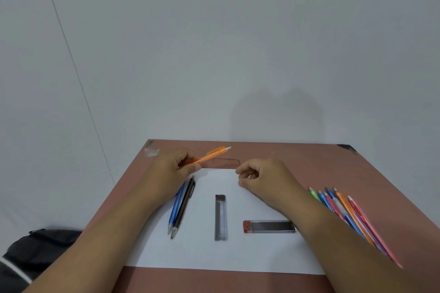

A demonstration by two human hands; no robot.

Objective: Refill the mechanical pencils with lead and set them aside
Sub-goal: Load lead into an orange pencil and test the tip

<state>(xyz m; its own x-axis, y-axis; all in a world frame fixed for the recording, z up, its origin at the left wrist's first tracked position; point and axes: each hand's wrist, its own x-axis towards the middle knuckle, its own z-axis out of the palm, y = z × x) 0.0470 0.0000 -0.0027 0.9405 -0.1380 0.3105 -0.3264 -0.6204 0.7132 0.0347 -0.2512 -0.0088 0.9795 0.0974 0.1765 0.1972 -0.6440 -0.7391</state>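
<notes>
The left hand (175, 171) grips an orange mechanical pencil (209, 156) above the far edge of the white paper (202, 252), its long axis slanting up and rightward, white cap end toward the right hand (260, 177); that hand's fingers are curled, thumb and forefinger pinched, though whether on a lead I cannot tell; it sits just beside the cap, so it is the nearer hand to feed it.

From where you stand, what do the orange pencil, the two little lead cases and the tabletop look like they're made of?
The orange pencil looks like glossy, slightly see-through plastic with a white end cap. The two lead cases seem to be clear hard plastic, since dark contents show through; one has a reddish cap. The table looks like matte reddish-brown laminate or painted board; I can't tell which.
</notes>
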